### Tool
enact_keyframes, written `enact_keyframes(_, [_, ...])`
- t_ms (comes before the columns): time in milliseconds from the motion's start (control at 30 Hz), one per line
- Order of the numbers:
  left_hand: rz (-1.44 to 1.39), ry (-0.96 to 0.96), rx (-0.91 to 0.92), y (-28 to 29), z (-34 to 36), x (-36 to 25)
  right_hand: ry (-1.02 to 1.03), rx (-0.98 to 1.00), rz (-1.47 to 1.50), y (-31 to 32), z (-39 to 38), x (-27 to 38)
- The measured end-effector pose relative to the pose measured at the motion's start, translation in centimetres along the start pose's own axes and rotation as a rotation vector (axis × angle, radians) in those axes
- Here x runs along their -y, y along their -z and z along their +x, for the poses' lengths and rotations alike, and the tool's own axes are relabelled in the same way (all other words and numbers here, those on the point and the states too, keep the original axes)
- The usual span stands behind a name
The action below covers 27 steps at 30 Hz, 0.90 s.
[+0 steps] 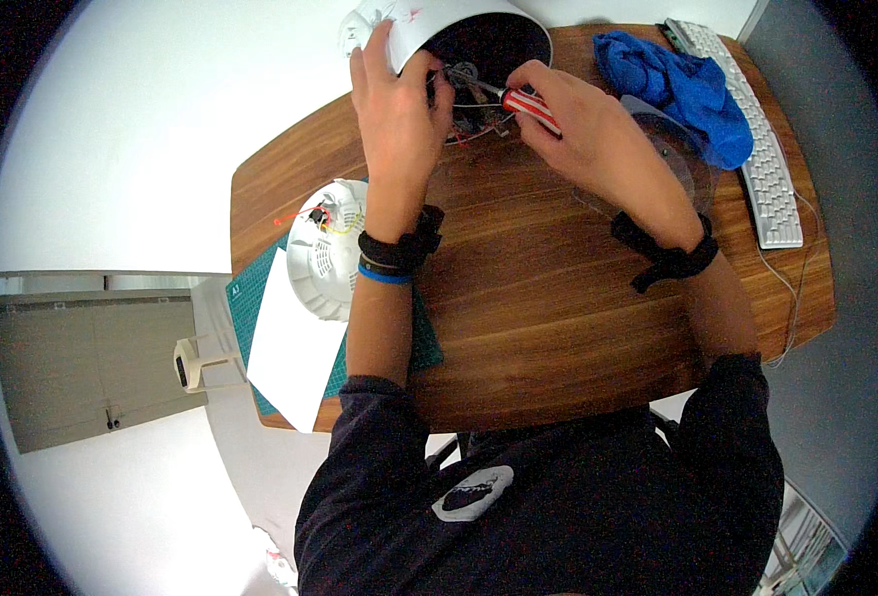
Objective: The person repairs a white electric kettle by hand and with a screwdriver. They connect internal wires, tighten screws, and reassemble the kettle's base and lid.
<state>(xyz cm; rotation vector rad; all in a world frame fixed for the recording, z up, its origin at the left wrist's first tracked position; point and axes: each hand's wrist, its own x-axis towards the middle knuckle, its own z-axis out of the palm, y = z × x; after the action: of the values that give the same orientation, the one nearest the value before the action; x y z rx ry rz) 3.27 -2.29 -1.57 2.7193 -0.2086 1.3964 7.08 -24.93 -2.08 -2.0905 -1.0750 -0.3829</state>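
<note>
At the far edge of the table a white cylindrical housing [429, 20] lies on its side, its dark open end toward me. Wires and small parts [469, 114] show in the lower part of the opening. My left hand [399, 119] grips the housing at its left rim, fingers on the outer wall and thumb by the opening. In my right hand [598, 129] is a screwdriver with a red and white handle [530, 106]. Its shaft points left into the opening, near the left thumb. What the tip touches is too small to tell.
A white vented cover [325, 258] with red and yellow wires sits left of my left forearm, on a green cutting mat [260, 283] beside white paper [295, 348]. To the right are a clear plastic piece [692, 169], a blue cloth [672, 94] and a white keyboard [769, 179] with its cable.
</note>
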Motion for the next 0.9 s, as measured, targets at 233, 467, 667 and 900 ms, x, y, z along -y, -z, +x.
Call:
enact_keyframes(233, [0.023,0.001,-0.001,-0.2,-0.1,-0.1,-0.030,0.021,-0.073,0.2,-0.1,0.7])
enact_keyframes(467, [0.019,-0.005,-0.010,0.1,0.0,-0.3,-0.089,0.033,-0.126,0.4,-0.3,1.4])
enact_keyframes(667, [0.012,-0.008,-0.015,-0.1,0.0,-0.1,-0.068,0.000,-0.090,-0.3,-0.4,0.4])
enact_keyframes(900, [0.024,-0.006,-0.009,-0.2,-0.2,0.1,-0.046,-0.038,-0.286,0.5,-0.6,2.8])
